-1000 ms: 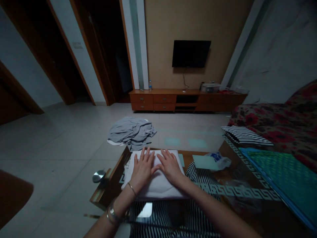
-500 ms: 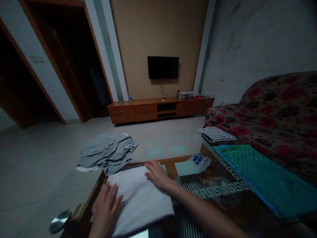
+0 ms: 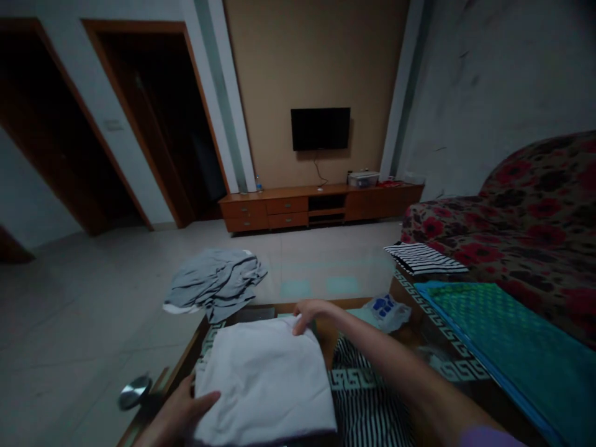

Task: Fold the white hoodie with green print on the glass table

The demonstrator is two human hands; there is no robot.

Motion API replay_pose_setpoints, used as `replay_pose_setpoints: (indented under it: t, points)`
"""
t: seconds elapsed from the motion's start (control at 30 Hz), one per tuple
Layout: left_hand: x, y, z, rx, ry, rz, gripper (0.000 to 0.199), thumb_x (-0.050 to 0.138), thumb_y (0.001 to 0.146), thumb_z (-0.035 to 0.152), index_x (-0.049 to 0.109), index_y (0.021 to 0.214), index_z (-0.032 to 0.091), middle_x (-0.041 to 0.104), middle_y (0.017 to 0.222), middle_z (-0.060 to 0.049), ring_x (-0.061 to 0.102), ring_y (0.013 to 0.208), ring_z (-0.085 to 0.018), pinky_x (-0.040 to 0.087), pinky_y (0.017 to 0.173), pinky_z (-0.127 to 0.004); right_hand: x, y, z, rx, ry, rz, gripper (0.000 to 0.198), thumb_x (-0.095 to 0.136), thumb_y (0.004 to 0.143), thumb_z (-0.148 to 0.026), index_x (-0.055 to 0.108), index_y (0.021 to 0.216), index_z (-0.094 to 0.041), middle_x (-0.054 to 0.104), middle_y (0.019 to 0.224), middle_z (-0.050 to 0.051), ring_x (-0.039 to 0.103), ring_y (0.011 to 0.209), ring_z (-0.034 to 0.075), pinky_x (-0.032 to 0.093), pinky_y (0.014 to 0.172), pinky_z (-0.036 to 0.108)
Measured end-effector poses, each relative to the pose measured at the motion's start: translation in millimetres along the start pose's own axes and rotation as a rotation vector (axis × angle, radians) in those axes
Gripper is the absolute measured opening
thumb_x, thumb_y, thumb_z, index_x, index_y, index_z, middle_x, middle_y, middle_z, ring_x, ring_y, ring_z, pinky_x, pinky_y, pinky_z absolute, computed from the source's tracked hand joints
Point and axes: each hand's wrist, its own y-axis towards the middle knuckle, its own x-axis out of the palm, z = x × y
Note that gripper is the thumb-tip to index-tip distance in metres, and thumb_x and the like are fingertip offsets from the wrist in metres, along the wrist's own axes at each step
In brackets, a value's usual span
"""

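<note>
A folded white cloth [image 3: 263, 379] lies on the glass table [image 3: 410, 347] in front of me. My left hand [image 3: 179, 413] grips its near left edge, thumb on top. At the far right corner of the cloth my right hand [image 3: 310, 312] pinches the fabric with curled fingers. A crumpled grey garment [image 3: 214, 282] lies on the far left corner of the table, just beyond the white cloth. A black-and-white striped cloth [image 3: 367, 403] lies under and to the right of the white one.
A green patterned cloth [image 3: 493, 335] and a folded striped cloth [image 3: 423, 257] lie at the table's right. A small plastic bag [image 3: 386, 308] sits mid-table. A floral sofa [image 3: 521, 230] stands right; a TV cabinet [image 3: 316, 205] and doorways are behind.
My hands went from lying flat together on the white cloth to its opposite edges; both now grip the fabric. The view has swung.
</note>
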Motion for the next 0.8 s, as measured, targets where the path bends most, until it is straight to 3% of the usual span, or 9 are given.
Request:
replay_pose_setpoints:
  t: [0.07, 0.13, 0.27, 0.4, 0.6, 0.8]
  points:
    - [-2.0, -11.4, 18.7, -0.068, -0.215, -0.245, 0.048, 0.061, 0.058, 0.05, 0.068, 0.1, 0.03, 0.074, 0.086, 0.0, 0.069, 0.085, -0.032, 0.057, 0.075, -0.045, 2.3, -13.9, 10.8, -0.069, 0.072, -0.017, 0.032, 0.078, 0.054, -0.035, 0.07, 0.078, -0.014, 0.065, 0.073, 0.0, 0.058, 0.07, 0.016, 0.044, 0.064, 0.025]
    - [2.3, -15.8, 32.9, -0.119, -0.36, -0.395, 0.052, 0.06, 0.061, 0.047, 0.064, 0.109, 0.026, 0.074, 0.095, -0.002, 0.069, 0.09, -0.03, 0.056, 0.078, -0.042, 4.2, -32.1, 24.0, -0.133, 0.199, 0.008, 0.029, 0.074, 0.057, -0.035, 0.07, 0.077, -0.015, 0.061, 0.069, -0.002, 0.054, 0.065, 0.013, 0.041, 0.06, 0.023]
    - [23.8, 1.9, 62.6, -0.127, -0.387, -0.442, 0.071, 0.063, 0.053, 0.032, 0.053, 0.121, 0.018, 0.071, 0.107, -0.007, 0.066, 0.099, -0.03, 0.056, 0.082, -0.04, 3.4, -70.1, 58.2, -0.102, 0.306, 0.016, 0.021, 0.068, 0.06, -0.031, 0.068, 0.073, -0.015, 0.056, 0.064, -0.004, 0.048, 0.06, 0.01, 0.036, 0.055, 0.02]
    - [52.1, 35.7, 112.4, -0.042, -0.415, -0.546, 0.08, 0.063, 0.05, 0.027, 0.043, 0.127, 0.015, 0.066, 0.117, -0.01, 0.063, 0.105, -0.031, 0.054, 0.086, -0.038, -10.2, -112.3, 104.4, -0.045, 0.408, 0.068, 0.027, 0.07, 0.06, -0.031, 0.067, 0.081, -0.014, 0.061, 0.074, -0.002, 0.051, 0.067, 0.011, 0.037, 0.057, 0.02]
    - [98.4, 81.6, 229.5, 0.162, -0.459, -0.809, 0.08, 0.06, 0.055, 0.023, 0.037, 0.131, 0.017, 0.064, 0.117, -0.009, 0.064, 0.098, -0.027, 0.054, 0.08, -0.034, -48.2, -202.2, 163.2, -0.049, 0.617, 0.318, 0.047, 0.071, 0.063, -0.041, 0.066, 0.102, -0.015, 0.067, 0.099, 0.002, 0.058, 0.089, 0.02, 0.045, 0.073, 0.027]
    - [158.3, 128.5, 380.9, 0.448, -0.328, -0.882, 0.065, 0.058, 0.055, 0.015, 0.05, 0.12, 0.016, 0.067, 0.1, -0.006, 0.062, 0.081, -0.019, 0.05, 0.065, -0.024, -88.2, -277.1, 216.9, 0.01, 0.807, 0.621, 0.06, 0.072, 0.066, -0.043, 0.061, 0.118, -0.015, 0.065, 0.117, 0.007, 0.058, 0.108, 0.027, 0.043, 0.095, 0.04]
